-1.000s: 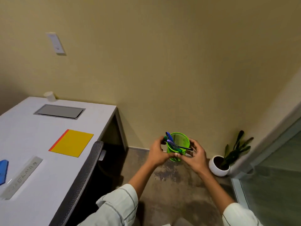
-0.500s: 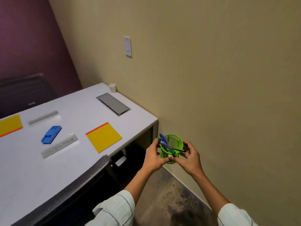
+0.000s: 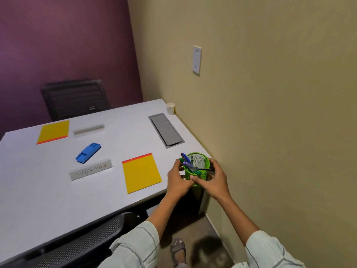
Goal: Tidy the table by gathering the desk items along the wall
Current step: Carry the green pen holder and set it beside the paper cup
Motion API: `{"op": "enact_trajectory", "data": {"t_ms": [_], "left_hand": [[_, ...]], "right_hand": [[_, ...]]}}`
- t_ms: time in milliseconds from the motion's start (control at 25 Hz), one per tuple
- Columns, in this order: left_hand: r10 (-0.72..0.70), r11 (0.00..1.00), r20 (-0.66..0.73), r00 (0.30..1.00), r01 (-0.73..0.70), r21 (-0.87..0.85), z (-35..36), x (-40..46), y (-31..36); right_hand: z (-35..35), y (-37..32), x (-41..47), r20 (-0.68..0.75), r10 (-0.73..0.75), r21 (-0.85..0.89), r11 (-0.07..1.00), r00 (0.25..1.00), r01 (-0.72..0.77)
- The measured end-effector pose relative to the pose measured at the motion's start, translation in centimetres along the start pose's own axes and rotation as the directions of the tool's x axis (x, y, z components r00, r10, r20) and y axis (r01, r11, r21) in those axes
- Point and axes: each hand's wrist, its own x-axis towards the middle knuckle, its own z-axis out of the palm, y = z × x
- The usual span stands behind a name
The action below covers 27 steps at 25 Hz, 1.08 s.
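The pen cup (image 3: pixel 197 169), green mesh, is sitting between your two hands at the table's (image 3: pixel 48 190) near corner by the beige wall (image 3: pixel 270 113); whether its base is touching the table is hard to tell, since your hands are hiding it. Your left hand (image 3: pixel 178 180) is curling round its left side and your right hand (image 3: pixel 217 179) is gripping the right. Pens (image 3: pixel 188 164) are leaning out over the left rim. Lying farther out on the table are two yellow pads (image 3: pixel 141 173), a blue stapler (image 3: pixel 88 152), two nameplates (image 3: pixel 90 169) and a paper cup (image 3: pixel 170 108) standing against the wall.
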Motion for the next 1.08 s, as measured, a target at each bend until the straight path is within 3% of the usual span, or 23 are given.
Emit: {"op": "enact_trajectory", "data": {"t_ms": [240,720,880,1080], "left_hand": [[-0.015,1.0,-0.07,0.997,0.014,-0.012,0.0,13.7,-2.4],[-0.012,0.984,0.048,0.999,0.003,0.178,-4.1,32.2,-5.9],[-0.089,0.964,0.076,0.993,0.067,0.257,-4.6,38.5,-7.5],[-0.275,0.96,0.148,0.95,0.262,0.1,-4.0,47.2,-11.1]], "right_hand": [[4.1,1.9,14.0,0.023,0.009,0.005,1.0,1.0,-0.009],[13.3,4.9,32.2,0.06,0.032,0.012,0.999,0.998,-0.033],[15.8,7.3,38.5,0.09,0.08,0.004,0.997,0.993,-0.08],[18.3,10.9,46.3,0.036,0.132,-0.083,0.988,0.991,-0.128]]}}
